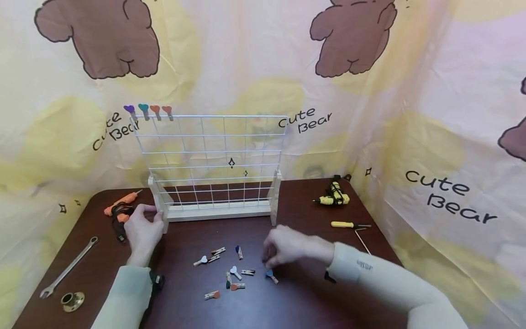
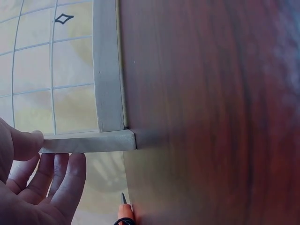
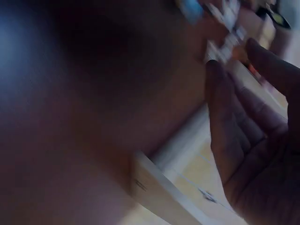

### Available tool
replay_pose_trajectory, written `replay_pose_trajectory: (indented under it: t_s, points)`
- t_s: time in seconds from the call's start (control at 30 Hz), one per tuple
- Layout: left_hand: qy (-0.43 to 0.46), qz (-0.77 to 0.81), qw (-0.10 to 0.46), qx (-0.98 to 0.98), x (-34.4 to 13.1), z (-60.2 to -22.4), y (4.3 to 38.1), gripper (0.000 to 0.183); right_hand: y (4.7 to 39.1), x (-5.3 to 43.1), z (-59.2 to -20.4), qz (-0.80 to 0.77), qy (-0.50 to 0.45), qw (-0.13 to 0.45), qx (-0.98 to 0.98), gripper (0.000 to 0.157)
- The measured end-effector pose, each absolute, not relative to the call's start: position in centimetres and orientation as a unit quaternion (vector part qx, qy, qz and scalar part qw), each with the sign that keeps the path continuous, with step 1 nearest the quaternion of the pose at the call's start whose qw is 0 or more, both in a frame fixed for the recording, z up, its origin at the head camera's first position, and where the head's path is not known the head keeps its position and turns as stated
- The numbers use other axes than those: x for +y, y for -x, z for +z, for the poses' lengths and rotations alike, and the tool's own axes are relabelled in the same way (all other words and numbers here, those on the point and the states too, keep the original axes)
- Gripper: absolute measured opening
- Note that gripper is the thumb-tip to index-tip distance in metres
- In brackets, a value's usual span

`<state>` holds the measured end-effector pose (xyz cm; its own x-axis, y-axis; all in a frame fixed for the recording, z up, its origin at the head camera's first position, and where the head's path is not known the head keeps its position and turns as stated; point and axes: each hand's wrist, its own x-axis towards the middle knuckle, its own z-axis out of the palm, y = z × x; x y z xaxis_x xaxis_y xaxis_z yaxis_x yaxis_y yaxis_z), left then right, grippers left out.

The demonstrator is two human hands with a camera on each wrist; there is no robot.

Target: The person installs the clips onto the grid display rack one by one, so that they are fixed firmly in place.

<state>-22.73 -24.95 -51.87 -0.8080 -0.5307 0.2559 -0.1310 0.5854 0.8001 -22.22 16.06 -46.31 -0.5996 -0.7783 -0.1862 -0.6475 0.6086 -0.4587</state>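
A wire grid rack (image 1: 218,211) with wooden feet stands upright at the back of the table. Gripping its left wooden foot (image 2: 89,142), my left hand (image 1: 144,228) has the thumb on one side and the fingers on the other. My right hand (image 1: 287,246) hovers low at the right of the loose clothespins, closest to one with a blue heart (image 1: 270,274). In the blurred right wrist view its thumb and fingertips stand apart, with nothing visibly held. Several heart clothespins lie scattered, among them a white one (image 1: 234,271) and an orange one (image 1: 213,294).
Heart clothespins, one of them purple (image 1: 129,109), sit on the rack's top left wire. At left lie an orange corded tool (image 1: 123,204), a wrench (image 1: 70,267) and a brass flange (image 1: 72,301). A yellow drill (image 1: 334,196) and a yellow-handled screwdriver (image 1: 343,224) lie at right.
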Motion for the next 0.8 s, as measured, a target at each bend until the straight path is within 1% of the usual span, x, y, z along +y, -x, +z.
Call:
replay_pose_trajectory:
  t_s: [0.07,0.2,0.37,0.43,0.53,0.6,0.7,0.8]
  points:
    - [-0.194,-0.414,0.234,-0.858,-24.9,-52.0,22.8,0.026,20.8,16.4,-48.0,-0.185,0.362,0.205,0.890,0.019]
    - [-0.191,-0.420,0.231,-0.857,-24.9,-51.9,22.7,0.027,19.0,16.5,-49.7,-0.194,0.325,0.201,0.904,0.019]
    - [-0.195,-0.420,0.232,-0.856,-24.9,-51.7,22.7,0.027,19.1,16.2,-50.1,-0.187,0.324,0.180,0.910,0.019]
    - [-0.196,-0.416,0.231,-0.857,-24.9,-51.8,22.7,0.027,19.7,16.3,-49.6,-0.195,0.333,0.174,0.906,0.023]
    - [-0.194,-0.413,0.234,-0.858,-25.0,-51.9,22.7,0.026,20.9,16.2,-47.8,-0.224,0.362,0.147,0.893,0.026]
    - [-0.192,-0.413,0.240,-0.857,-25.0,-51.9,22.7,0.026,22.0,15.8,-45.7,-0.247,0.393,0.112,0.879,0.022]
    - [-0.192,-0.414,0.247,-0.855,-25.1,-51.9,22.7,0.026,23.8,14.5,-41.5,-0.277,0.425,0.063,0.859,0.012]
    - [-0.191,-0.415,0.246,-0.855,-25.1,-52.0,22.8,0.025,25.3,12.6,-36.4,-0.305,0.420,0.055,0.853,0.011]
